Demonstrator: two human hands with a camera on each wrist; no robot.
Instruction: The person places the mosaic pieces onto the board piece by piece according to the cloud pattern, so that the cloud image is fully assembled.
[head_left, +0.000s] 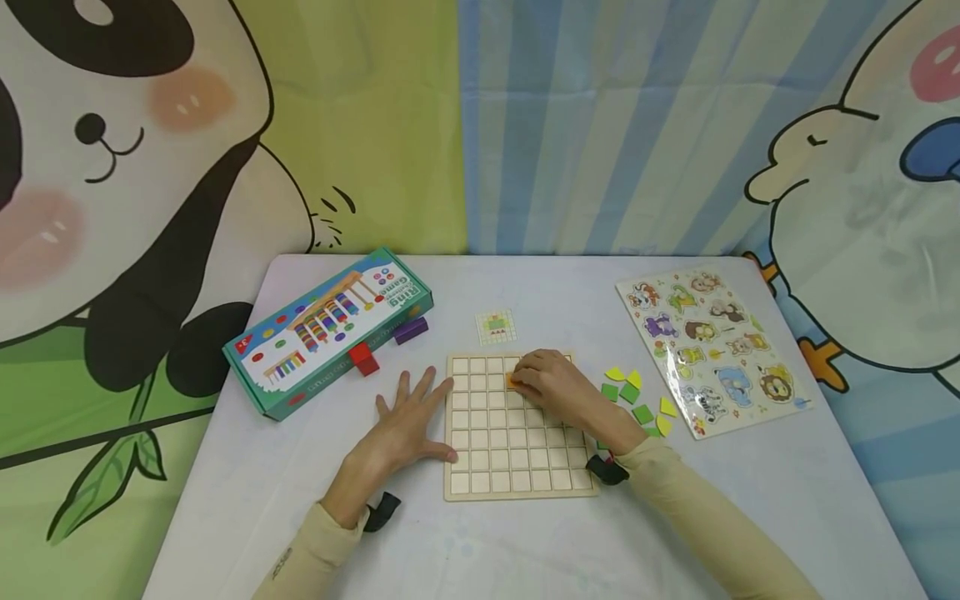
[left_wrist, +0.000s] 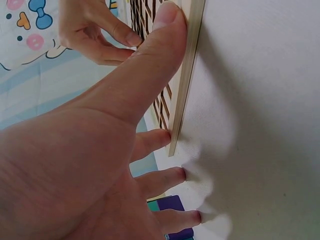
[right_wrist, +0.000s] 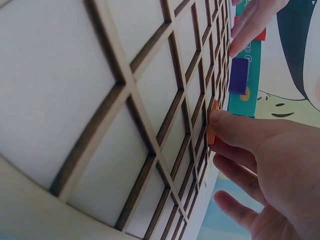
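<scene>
A wooden grid board (head_left: 480,492) with square recesses lies on the white table. My right hand (head_left: 558,387) is over its upper part and pinches a small orange tile (right_wrist: 212,122) between thumb and fingers at one of the far cells. My left hand (head_left: 408,425) is spread at the board's left side, its thumb and index finger touching the edge. In the left wrist view the left thumb (left_wrist: 162,45) lies against the board's rim, and the other fingers reach down to the tabletop. Behind the board lies a small pattern card (head_left: 497,327) with a coloured grid picture.
Green tiles (head_left: 642,414) and yellow rounded pieces (head_left: 664,426) are scattered right of the board. An animal puzzle board (head_left: 716,350) lies farther right. At the left stand a green game box (head_left: 330,333), a red block (head_left: 364,359) and a purple block (head_left: 411,330).
</scene>
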